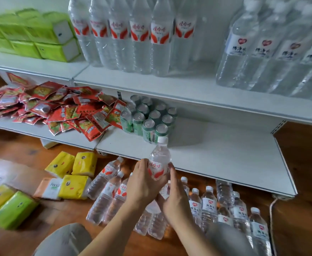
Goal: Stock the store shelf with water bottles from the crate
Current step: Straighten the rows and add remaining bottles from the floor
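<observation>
Both hands grasp 1 water bottle before the lower shelf: left hand around its label, right hand lower. Bottle stands upright, cap up.

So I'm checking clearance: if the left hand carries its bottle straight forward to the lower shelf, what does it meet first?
Probably the green cans, just beyond the bottle the left hand holds; depth is unclear.

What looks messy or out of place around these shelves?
The red packets lie in a loose heap on the lower shelf, unlike the neat green cans beside them. Bottles and tissue packs lie scattered on the floor.
</observation>
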### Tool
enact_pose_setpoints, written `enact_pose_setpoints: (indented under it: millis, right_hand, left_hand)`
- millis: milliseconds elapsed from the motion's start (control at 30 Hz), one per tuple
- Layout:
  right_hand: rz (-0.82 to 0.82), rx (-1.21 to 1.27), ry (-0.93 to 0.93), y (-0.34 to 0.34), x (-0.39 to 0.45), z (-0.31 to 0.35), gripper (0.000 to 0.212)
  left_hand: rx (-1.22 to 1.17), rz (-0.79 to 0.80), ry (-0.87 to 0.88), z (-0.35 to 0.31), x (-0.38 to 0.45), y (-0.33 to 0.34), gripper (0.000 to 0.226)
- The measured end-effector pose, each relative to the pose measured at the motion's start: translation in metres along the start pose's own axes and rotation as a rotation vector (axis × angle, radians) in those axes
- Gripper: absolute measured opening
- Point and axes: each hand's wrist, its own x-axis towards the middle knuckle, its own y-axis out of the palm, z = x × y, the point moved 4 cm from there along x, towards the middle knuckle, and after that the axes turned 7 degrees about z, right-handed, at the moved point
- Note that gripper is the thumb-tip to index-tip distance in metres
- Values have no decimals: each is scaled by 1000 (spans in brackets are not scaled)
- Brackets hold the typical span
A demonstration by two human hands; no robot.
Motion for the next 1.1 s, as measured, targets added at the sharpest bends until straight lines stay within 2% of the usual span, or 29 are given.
enact_pose_setpoints:
  millis: [200,367,500,633,700,800,867,967,1100]
  right_hand:
    - [-90,116,-174,-54,20,33,113]
    - [-123,220,-275,-97,59,73,107]
    - [-191,198,-321,-122,93,106,103]
    - [-301,218,-349,-158,114,138,96]
    - [-356,249,-343,-172,129,148,94]
    - [-436,287,-318,-189,158,159,94]
    - [-472,308,-289,-198,174,166,95]
    - [-513,309,-240,-209,193,173,95]
    - [-508,320,-201,-211,218,170,86]
  left_hand:
    - [-109,-133,31,-67,-3,-34,66]
    - [-220,-181,124,-112,21,-77,64]
    - [-229,-187,252,-137,48,-114,57]
    - [-303,-130,471,-146,90,-155,35]
    - [-129,-81,456,-141,128,-163,38]
    - [441,132,435,-130,174,-153,44]
    - [659,251,503,-123,188,-147,47]
    - [721,273,600,-122,202,-154,46]
    - [783,294,626,-127,208,-154,40]
